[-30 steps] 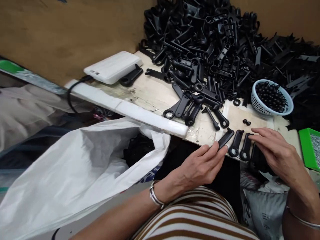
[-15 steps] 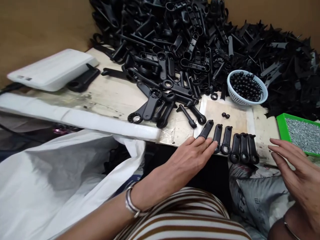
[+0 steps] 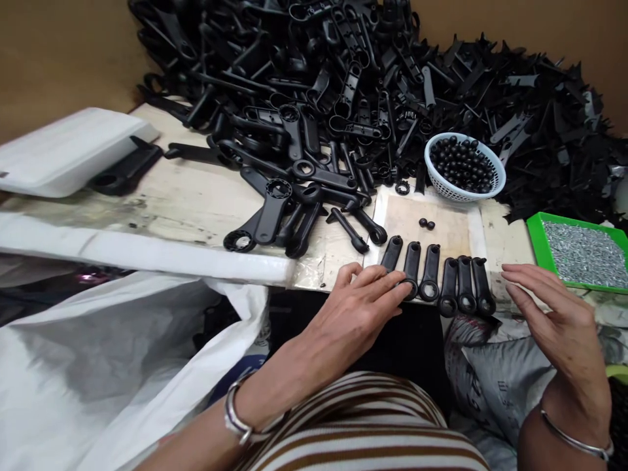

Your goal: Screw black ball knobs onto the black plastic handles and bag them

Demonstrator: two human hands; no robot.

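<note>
My left hand is at the table's front edge, its bent fingers on the lower end of the leftmost black plastic handle in a row. Those fingers hide that handle's ring end and partly cover the neighbouring handle. To the right lie another handle and a tight group of three handles, ring ends toward me. My right hand hovers right of the row, open and holding nothing, fingers stretched leftward. Two small black balls lie behind the row.
A large heap of black plastic parts covers the back. A pale blue basket holds black balls. At right is a green tray of small metal pieces. A white box stands left; a white sack hangs below the front edge.
The leftmost handle has turned more upright, in line with its neighbours, under my left hand. My right hand remains raised at the right. The whole view has shifted slightly.
</note>
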